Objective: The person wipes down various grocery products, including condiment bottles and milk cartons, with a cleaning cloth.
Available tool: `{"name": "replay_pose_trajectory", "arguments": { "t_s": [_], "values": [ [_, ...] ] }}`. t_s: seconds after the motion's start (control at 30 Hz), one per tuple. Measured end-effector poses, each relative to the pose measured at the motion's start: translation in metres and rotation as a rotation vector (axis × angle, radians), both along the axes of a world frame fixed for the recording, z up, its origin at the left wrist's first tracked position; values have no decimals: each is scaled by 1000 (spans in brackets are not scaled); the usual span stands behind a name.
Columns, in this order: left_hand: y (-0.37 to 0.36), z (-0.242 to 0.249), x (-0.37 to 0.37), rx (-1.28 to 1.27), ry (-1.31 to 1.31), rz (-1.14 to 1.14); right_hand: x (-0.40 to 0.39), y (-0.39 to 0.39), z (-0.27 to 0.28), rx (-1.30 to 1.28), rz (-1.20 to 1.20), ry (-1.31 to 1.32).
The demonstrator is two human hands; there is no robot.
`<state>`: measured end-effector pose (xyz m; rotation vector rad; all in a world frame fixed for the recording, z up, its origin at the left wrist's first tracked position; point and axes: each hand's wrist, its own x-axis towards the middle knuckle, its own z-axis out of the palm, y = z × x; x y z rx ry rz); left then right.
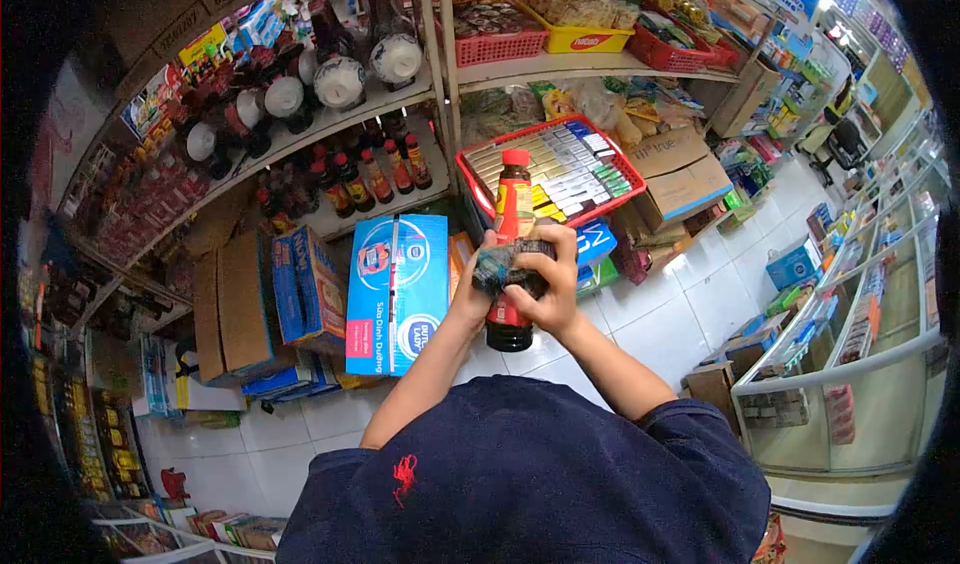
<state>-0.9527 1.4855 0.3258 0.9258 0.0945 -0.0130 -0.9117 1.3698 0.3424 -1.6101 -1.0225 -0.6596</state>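
Observation:
A sauce bottle with a red cap, red label and dark contents stands in front of my chest, cap pointing away from me. My left hand is closed at its left side, its fingers mostly hidden behind the bottle and cloth. Curled fingers of my right hand press a dark, crumpled cloth around the bottle's middle. Below the hands, the dark bottle base shows. Just beyond the bottle sits a red basket of small boxes in rows.
Left of my hands stands a blue milk carton, with open cardboard boxes beside it. Shelves hold rows of similar red-capped bottles and larger dark bottles. A glass display case curves along the right.

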Motion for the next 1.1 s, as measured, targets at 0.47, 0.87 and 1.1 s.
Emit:
{"name": "replay_pose_trajectory", "arguments": {
  "t_s": [0.47,0.87,1.1],
  "values": [
    [-5,6,33,324,-81,276,-10,-9,-26,91,1,323],
    [-23,-39,24,516,-470,642,-10,6,-42,876,561,1706],
    [31,-57,11,892,-629,639,0,43,-91,366,598,2091]
  ]
}}
